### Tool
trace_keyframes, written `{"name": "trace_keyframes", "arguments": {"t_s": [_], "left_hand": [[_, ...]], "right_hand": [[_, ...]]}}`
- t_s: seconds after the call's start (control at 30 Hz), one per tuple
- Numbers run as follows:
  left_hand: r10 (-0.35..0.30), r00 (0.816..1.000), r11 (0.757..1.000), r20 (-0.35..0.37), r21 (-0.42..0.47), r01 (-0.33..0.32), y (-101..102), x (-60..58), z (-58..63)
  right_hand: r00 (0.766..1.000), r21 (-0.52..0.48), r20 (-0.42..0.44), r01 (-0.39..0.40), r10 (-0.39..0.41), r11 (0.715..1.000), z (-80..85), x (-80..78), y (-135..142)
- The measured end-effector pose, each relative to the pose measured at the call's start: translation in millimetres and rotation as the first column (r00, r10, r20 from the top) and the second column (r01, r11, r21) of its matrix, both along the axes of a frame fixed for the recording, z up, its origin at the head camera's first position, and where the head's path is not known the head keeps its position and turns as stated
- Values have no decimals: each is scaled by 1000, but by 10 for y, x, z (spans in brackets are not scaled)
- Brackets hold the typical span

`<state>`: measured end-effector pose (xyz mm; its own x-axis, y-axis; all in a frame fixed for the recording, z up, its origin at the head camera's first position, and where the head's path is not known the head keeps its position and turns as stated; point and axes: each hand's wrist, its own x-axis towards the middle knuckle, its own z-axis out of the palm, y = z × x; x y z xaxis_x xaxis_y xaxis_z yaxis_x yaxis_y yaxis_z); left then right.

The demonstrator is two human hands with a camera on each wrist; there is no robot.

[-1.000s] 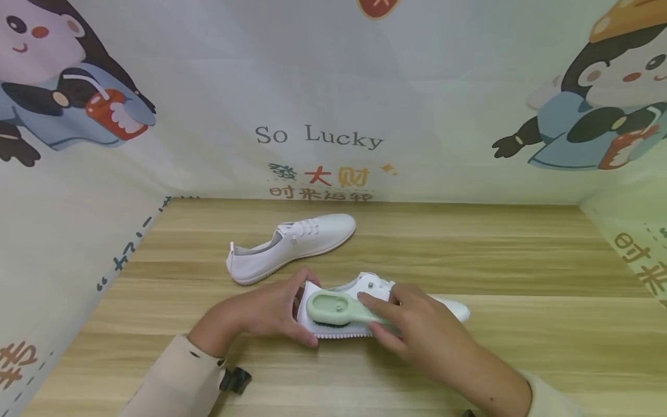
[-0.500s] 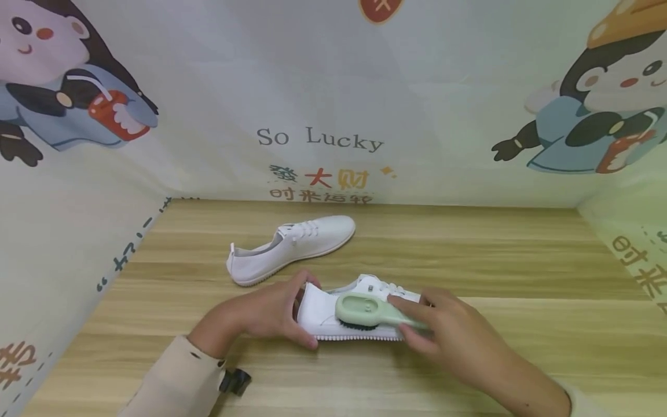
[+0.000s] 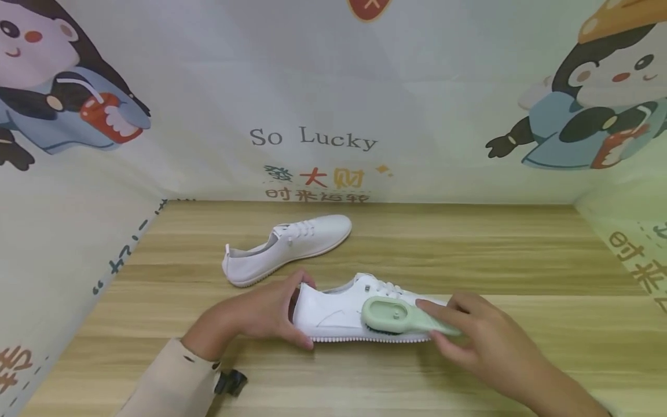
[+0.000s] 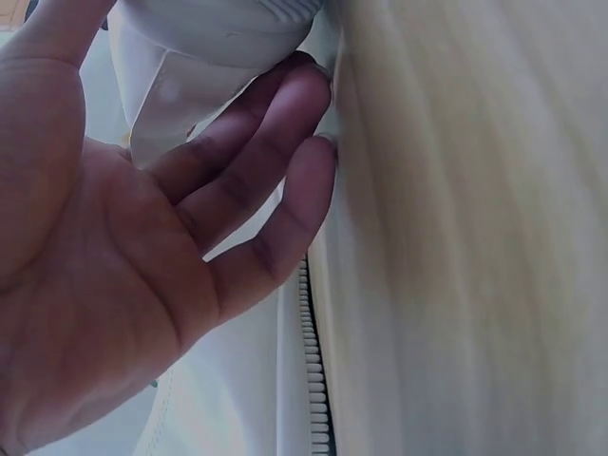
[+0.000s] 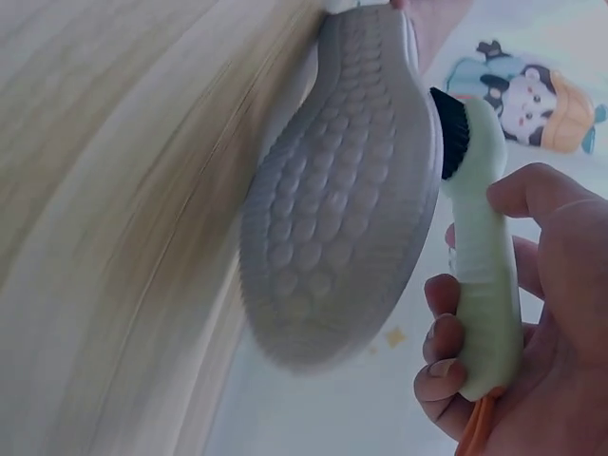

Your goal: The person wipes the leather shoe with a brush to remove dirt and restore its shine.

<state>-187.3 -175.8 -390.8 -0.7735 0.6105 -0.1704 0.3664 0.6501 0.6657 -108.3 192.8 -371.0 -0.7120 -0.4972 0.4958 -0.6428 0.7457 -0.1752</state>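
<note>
A white lace-up shoe is tilted in front of me, its toe to the right and one side turned up. My left hand grips it by the heel, thumb on the near edge. In my right hand I hold a pale green shoe brush by its handle. Its dark bristles press against the shoe's side near the laces. The right wrist view shows the shoe's studded sole and an orange cord at the handle's end. Curled fingers show beside the heel in the left wrist view.
A second white shoe lies behind, farther back on the wood-grain table. A printed cloth with cartoon figures closes off the back and sides. A small black clip is beside the left sleeve.
My right hand has drawn the brush rightward along the shoe's side, from near the heel to the middle by the laces. The left hand stays on the heel.
</note>
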Motion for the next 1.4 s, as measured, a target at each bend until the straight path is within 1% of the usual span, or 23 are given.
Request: {"name": "trace_keyframes", "arguments": {"t_s": [0.13,0.2,0.27,0.33,0.4,0.53,0.63,0.67,0.8,0.87,1.03,1.17,1.23,1.33,1.4], "left_hand": [[-7,1000,1000,-23,-6,7,25,-1,-1],[-4,1000,1000,-10,8,4,29,-6,-8],[13,1000,1000,9,18,-14,16,-12,-6],[37,999,999,0,24,-37,-3,-22,0],[59,998,998,-29,15,-59,-11,-34,13],[97,985,995,-143,-16,-100,-40,-47,28],[115,970,991,-213,-37,-126,-26,-51,33],[118,967,990,-226,-43,-131,-19,-48,35],[104,962,988,-252,-83,-129,22,-14,54],[101,962,986,-256,-106,-131,41,13,81],[86,950,978,-299,-157,-138,88,93,176],[43,948,979,-316,-176,-103,116,157,237],[31,948,979,-317,-183,-93,125,176,251],[48,949,976,-311,-186,-111,130,176,248],[63,953,974,-295,-188,-123,122,163,227]], "right_hand": [[999,-8,7,49,-49,999,-15,-2,129],[997,-12,17,71,-71,997,-14,-6,174],[996,-17,27,82,-81,997,-13,-16,197],[996,-20,41,82,-82,996,-13,-31,209],[994,-19,58,96,-95,995,-18,-41,223],[985,-27,118,131,-127,991,-21,-71,215],[969,-26,195,161,-153,987,-20,-95,224],[960,-21,230,172,-162,985,-19,-103,229],[917,18,344,211,-204,977,-9,-118,251],[895,35,388,223,-219,974,-3,-123,261],[865,51,448,227,-225,973,6,-131,277],[844,73,486,219,-226,973,-15,-121,291],[847,90,479,212,-229,973,-31,-114,298],[860,112,447,217,-245,970,-38,-110,305],[867,121,427,226,-257,967,-37,-116,305]]}}
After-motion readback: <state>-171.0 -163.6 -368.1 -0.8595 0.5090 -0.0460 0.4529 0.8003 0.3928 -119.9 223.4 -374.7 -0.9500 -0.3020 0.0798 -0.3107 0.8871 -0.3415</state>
